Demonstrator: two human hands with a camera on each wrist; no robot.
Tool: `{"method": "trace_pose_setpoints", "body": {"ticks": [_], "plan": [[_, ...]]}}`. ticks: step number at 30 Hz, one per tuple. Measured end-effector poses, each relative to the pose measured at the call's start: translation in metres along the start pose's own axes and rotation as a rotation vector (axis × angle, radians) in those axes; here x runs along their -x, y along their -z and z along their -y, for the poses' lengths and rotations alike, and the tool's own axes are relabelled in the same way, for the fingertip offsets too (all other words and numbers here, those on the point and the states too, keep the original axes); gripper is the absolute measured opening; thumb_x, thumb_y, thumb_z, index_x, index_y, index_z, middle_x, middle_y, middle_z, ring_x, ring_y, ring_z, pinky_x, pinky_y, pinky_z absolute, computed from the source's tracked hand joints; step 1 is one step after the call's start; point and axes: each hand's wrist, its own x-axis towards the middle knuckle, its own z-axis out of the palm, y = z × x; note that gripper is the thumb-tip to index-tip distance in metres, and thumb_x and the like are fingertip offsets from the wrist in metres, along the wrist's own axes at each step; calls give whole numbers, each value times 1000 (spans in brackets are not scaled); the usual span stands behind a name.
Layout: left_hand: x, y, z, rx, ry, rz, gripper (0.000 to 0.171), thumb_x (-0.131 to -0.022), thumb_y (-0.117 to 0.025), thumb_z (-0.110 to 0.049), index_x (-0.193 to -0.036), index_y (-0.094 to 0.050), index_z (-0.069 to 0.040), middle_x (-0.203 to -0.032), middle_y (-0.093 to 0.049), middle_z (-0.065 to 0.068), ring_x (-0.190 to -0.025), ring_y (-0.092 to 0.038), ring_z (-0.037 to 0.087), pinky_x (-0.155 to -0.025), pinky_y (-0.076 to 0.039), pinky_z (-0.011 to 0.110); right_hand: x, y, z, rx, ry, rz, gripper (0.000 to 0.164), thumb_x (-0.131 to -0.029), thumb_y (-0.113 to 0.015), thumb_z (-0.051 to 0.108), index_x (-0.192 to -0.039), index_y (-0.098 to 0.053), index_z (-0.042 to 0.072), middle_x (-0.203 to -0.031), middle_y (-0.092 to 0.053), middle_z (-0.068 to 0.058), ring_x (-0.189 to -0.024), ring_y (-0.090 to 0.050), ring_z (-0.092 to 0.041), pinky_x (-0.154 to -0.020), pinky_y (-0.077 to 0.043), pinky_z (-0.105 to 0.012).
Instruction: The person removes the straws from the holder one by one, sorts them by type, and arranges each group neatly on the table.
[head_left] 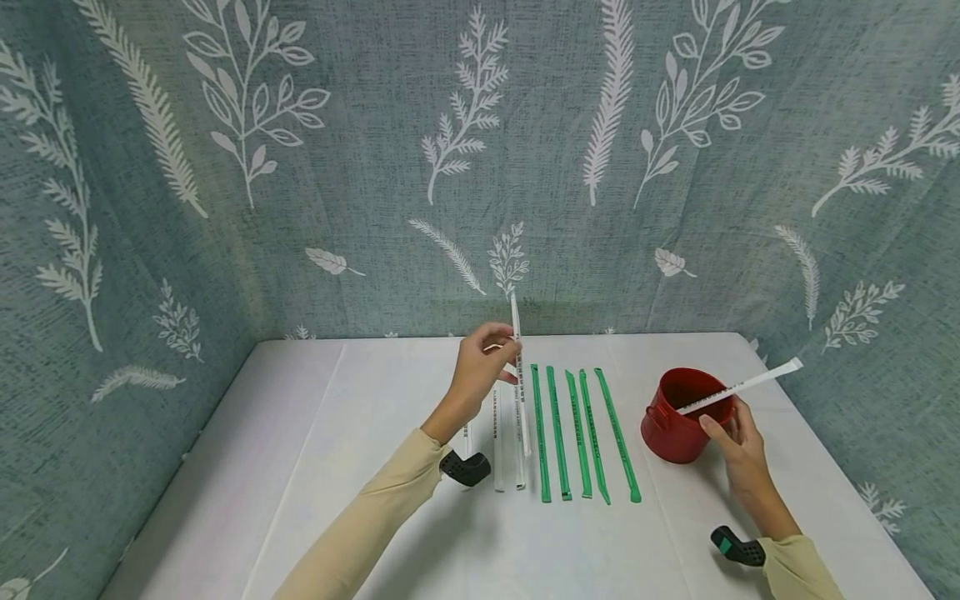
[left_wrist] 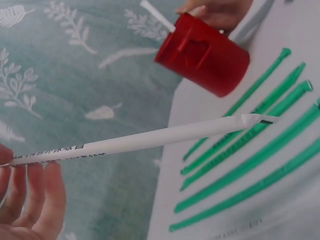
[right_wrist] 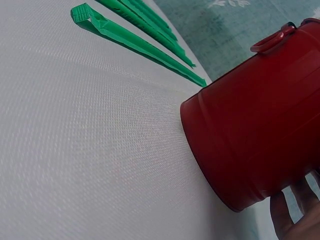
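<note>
My left hand [head_left: 477, 371] pinches a white paper-wrapped straw [head_left: 522, 408] near its upper part, with thumb and fingertips. The straw slants in the air over the table, dark printing along its wrapper. In the left wrist view, the lower end of this white straw [left_wrist: 200, 131] points toward the bucket side. At the right, my right hand [head_left: 741, 450] grips the side of a red metal bucket [head_left: 670, 433], thumb near the rim. Another white wrapped straw [head_left: 757, 382] leans inside the bucket and sticks out to the right. The right wrist view shows only some fingers [right_wrist: 282, 215] against the bucket wall.
Several green wrapped straws [head_left: 579, 433] lie side by side on the white-covered table [head_left: 300, 467], between the hands. A few white wrapped straws [head_left: 498, 442] lie left of them, partly hidden by the left hand and arm. A patterned grey-green curtain [head_left: 375, 275] stands behind.
</note>
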Motion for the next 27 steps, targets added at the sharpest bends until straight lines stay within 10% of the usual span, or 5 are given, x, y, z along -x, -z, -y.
{"method": "trace_pose_setpoints", "body": {"ticks": [27], "plan": [[8, 61, 12, -73, 230, -101, 31, -90, -62, -12, -119, -58, -2, -101, -61, 12, -79, -60, 21, -58, -57, 35, 0, 2, 0, 38, -11, 8, 62, -95, -54, 15, -149, -23, 17, -145, -32, -1, -133, -26, -15, -95, -35, -7]]}}
